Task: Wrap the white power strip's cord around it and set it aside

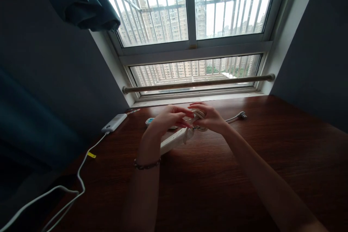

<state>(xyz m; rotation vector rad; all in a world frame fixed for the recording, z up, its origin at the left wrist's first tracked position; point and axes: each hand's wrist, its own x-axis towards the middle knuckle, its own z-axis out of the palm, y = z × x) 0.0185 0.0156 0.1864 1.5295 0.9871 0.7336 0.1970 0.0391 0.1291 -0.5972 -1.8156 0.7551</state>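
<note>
I hold my two hands up over the dark brown wooden tabletop (244,174), close to its far edge by the window. My left hand (170,119) and my right hand (210,117) meet in the middle, and their fingertips almost touch. My right hand is closed around a small bundle of pale wound-up cord (198,116). My fingers hide most of the bundle, so I cannot see how many loops it has. My left hand pinches the cord where it comes off the bundle, with the fingers curled. A long white plastic power strip (174,141) hangs just under my hands, tilted, with its low end toward me. My left wrist hides part of it, and I cannot tell if it touches the tabletop.

The cord's grey plug (241,115) lies flat on the tabletop, off to the right near the far edge. Behind my left hand a small white thing with a blue spot (150,120) peeks out; I cannot make out what it is. A flat white power bank (114,122) sits at the far left corner. Its thin white cable (78,179) runs off the left edge and out of the picture.
</note>
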